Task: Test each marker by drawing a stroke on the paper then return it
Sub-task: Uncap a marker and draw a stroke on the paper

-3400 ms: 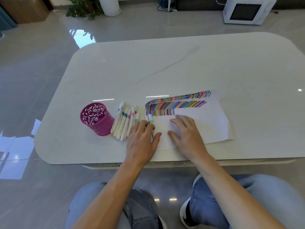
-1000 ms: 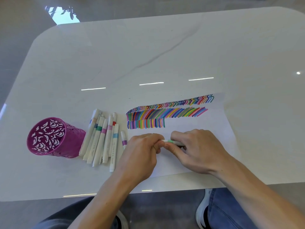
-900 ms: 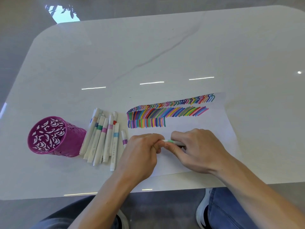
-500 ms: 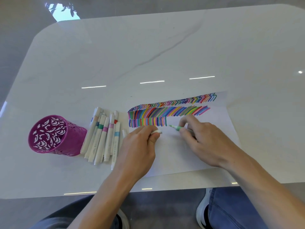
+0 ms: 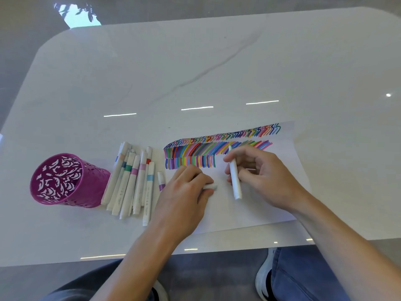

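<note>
- Right hand (image 5: 264, 177) pinches the uncapped marker (image 5: 235, 181) pen-style, tip up by the rows of strokes (image 5: 188, 162) on the paper (image 5: 249, 213). Can't quite tell if it's touching.
- Left hand (image 5: 184, 196) curls round the cap (image 5: 210, 187) and rests on the sheet, probably pinning it.
- Spare markers (image 5: 130, 183) lie beside the purple cup (image 5: 91, 187), handy for returning.
- Glossy white marble table (image 5: 217, 61), shiny grey floor (image 5: 21, 29).

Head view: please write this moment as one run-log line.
right hand: holds uncapped marker, tip by coloured strokes | left hand: pinches cap, on paper | tip contact: cannot tell
</note>
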